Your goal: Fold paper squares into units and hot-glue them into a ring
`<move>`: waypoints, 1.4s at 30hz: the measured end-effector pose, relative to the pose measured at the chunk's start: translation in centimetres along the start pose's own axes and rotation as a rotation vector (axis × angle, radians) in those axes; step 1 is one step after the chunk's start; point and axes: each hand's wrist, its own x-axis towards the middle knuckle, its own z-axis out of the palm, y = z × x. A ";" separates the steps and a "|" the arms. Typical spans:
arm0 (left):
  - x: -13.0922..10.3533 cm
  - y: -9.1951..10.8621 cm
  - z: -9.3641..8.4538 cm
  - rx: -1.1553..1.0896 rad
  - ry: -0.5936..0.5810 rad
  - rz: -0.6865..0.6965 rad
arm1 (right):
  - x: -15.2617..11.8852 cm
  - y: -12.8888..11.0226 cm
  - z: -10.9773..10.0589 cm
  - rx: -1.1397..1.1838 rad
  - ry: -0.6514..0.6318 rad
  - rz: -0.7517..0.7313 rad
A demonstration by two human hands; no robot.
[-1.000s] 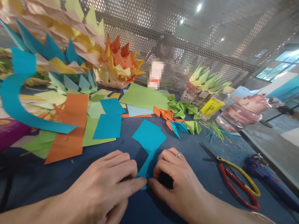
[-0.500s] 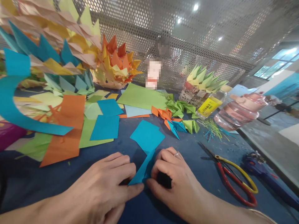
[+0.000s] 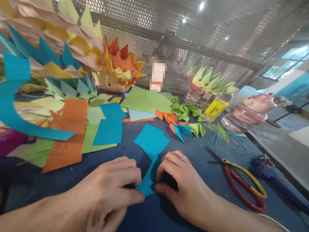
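The folded blue paper (image 3: pixel 149 180) lay on the desk (image 3: pixel 149 217) between your two hands, narrow at its middle and wider towards you; your left hand (image 3: pixel 114 183) met its lower left edge with the fingertips; your right hand (image 3: pixel 178 188), a ring (image 3: pixel 183 158) on one finger, was curled at its right edge, thumb and fingers bent; your hands were apart from each other, and whether either one pinched the paper or only pressed it could not be told.

Just beyond your hands lay flat blue squares (image 3: pixel 152 139), overlapping and meeting the top of the folded paper; ahead of your left hand were two more blue pieces (image 3: pixel 108 132), then an orange strip (image 3: pixel 69 132) and a curved blue strip (image 3: pixel 36 129); ahead of your right hand sat folded orange pieces (image 3: pixel 171 116) beside folded green pieces (image 3: pixel 184 111).

To the right of your right hand lay scissors (image 3: pixel 225 161) with one red and one yellow handle, and past them a blue tool (image 3: pixel 277 180); farther ahead on that side stood a bottle with a yellow label (image 3: pixel 216 109) and a pink bottle (image 3: pixel 248 112); spiky paper models (image 3: pixel 118 66) stood well beyond your left hand.
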 end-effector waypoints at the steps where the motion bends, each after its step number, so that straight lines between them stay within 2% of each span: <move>1: 0.0 -0.2 -0.2 0.000 -0.026 -0.021 | 0.0 0.0 0.0 0.001 0.001 -0.012; 4: 0.2 -0.8 -0.6 0.024 -0.067 -0.004 | 0.0 0.1 0.1 0.019 0.015 -0.049; 6: 0.4 -1.3 -0.8 0.046 -0.049 0.002 | -0.1 0.1 0.1 0.025 0.037 -0.091; 12: 0.7 -1.8 -1.3 0.071 -0.058 0.032 | -0.7 0.2 -0.1 -0.034 -0.003 -0.371; 16: 0.6 -1.5 -1.3 0.039 -0.043 -0.014 | -0.8 0.4 -0.3 -0.164 -0.029 -0.497; 24: 0.2 -1.7 0.8 -0.112 -0.016 -0.308 | -0.6 -0.2 -1.0 -0.261 -0.089 -0.587; 28: 0.4 -1.5 1.2 -0.080 0.003 -0.370 | -0.6 -0.1 -0.9 -0.294 -0.083 -0.631; 34: 0.7 -1.2 1.0 -0.151 -0.032 -0.456 | -0.5 -0.1 -1.0 -0.304 -0.072 -0.655; 42: 0.6 -1.0 1.1 -0.126 -0.036 -0.456 | -0.5 -0.1 -1.1 -0.319 -0.033 -0.696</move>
